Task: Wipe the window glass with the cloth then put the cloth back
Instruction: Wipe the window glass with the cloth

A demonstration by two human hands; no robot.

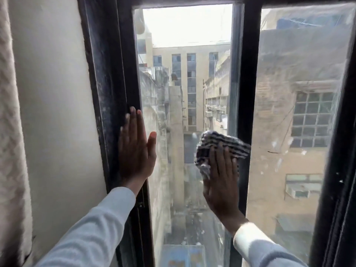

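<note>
The cloth (221, 147) lies flat against the window glass (185, 83), pressed by the right hand's (221, 182) straight fingers while the open left hand (134, 149) braces the frame (123, 74), so wiping seems underway and further strokes likely come next.

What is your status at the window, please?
Left hand flat against the frame edge. Right hand pressing striped cloth on the glass. Nothing in the way.

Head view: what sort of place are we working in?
Probably an upper-floor room in a city: a black window frame, a curtain on the left, and tall buildings seen through the glass.
</note>
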